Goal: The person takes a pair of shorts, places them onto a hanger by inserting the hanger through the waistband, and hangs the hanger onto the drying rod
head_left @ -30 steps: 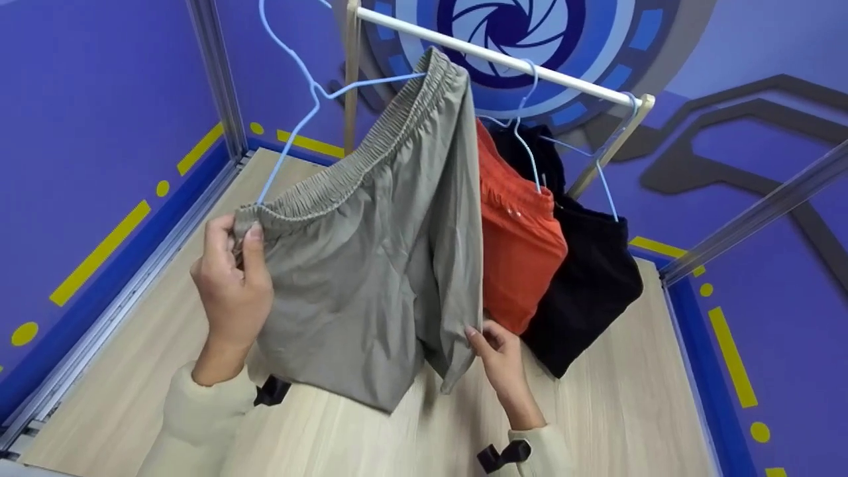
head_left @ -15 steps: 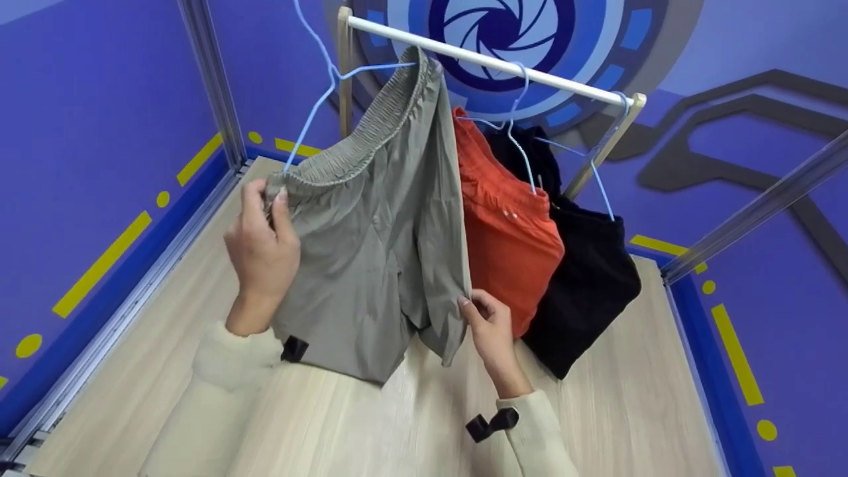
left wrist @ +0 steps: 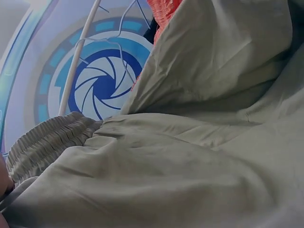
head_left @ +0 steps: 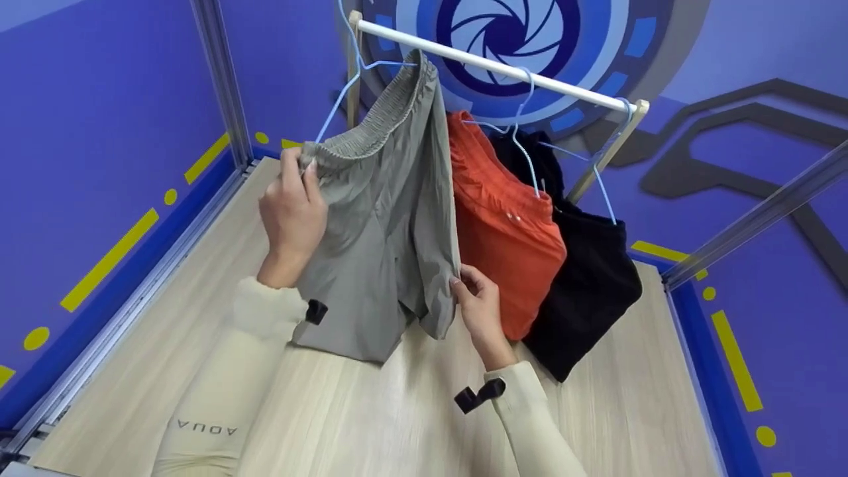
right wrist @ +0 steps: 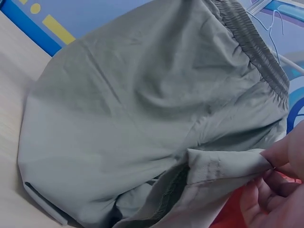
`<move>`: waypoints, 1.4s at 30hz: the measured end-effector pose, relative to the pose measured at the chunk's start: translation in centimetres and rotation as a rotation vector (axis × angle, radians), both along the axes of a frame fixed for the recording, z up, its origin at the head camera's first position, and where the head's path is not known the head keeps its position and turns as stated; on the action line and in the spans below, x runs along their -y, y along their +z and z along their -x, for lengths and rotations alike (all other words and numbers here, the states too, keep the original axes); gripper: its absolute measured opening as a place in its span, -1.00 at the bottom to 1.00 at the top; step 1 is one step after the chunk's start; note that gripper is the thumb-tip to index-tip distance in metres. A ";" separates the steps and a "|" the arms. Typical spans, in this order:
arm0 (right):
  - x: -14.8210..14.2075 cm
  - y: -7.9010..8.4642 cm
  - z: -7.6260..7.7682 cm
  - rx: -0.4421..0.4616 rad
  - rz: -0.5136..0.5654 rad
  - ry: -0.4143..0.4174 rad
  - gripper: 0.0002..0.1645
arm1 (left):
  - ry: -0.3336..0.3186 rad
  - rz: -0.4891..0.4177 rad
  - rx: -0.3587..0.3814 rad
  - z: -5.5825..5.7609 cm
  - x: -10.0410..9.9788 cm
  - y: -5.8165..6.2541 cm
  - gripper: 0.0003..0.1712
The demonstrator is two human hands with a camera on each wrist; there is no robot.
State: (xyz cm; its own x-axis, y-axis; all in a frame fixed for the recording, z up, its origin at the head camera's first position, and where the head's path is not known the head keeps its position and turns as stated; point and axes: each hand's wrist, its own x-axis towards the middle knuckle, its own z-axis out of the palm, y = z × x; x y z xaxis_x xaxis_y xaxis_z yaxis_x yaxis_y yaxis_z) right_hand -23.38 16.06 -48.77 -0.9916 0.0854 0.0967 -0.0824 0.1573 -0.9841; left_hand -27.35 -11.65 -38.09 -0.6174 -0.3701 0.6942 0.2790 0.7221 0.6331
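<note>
Grey-green shorts [head_left: 361,252] with a gathered elastic waistband hang on a light blue wire hanger [head_left: 339,103]. My left hand [head_left: 295,209] pinches the waistband's near corner, thumb in front, where the hanger's arm meets the cloth. Lower down, my right hand [head_left: 480,305] pinches the edge of one leg near its hem; the right wrist view shows that leg edge [right wrist: 223,166] between thumb and fingers. In the left wrist view the shorts [left wrist: 156,175] fill most of the picture, and only a sliver of the left hand shows. The hanger's hook top runs out of the head view.
A white rail [head_left: 457,56] on wooden posts stands behind. From it hang red shorts [head_left: 510,245] and black shorts [head_left: 589,285] on blue hangers [head_left: 520,126], right of the grey-green pair. Wood-grain board [head_left: 411,411] lies below, with blue-purple walls [head_left: 112,112] around.
Both hands have moved up and away from me, the left one also rightward, carrying the grey-green shorts and their hanger closer to the rail's left end. Both grips stay the same.
</note>
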 end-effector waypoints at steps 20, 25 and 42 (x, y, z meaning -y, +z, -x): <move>0.5 -1.0 1.6 0.032 0.017 -0.036 -0.67 | 0.012 0.120 0.212 3.0 -0.3 -0.3 -0.73; 0.4 -1.5 1.7 0.047 -0.002 -0.039 -0.67 | 0.013 0.167 0.238 3.0 -0.1 -1.1 -0.74; -0.8 -3.3 1.4 0.065 -0.064 -0.064 -0.61 | -0.004 0.171 0.349 2.2 0.1 -1.4 -0.66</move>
State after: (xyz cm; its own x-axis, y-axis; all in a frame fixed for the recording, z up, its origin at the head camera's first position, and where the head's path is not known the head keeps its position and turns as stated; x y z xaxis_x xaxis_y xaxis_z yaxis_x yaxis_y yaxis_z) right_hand -24.82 16.84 -52.09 -0.9887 0.1447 0.0397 -0.0066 0.2225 -0.9749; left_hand -29.58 -11.72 -39.49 -0.8285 -0.2643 0.4937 0.0710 0.8249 0.5608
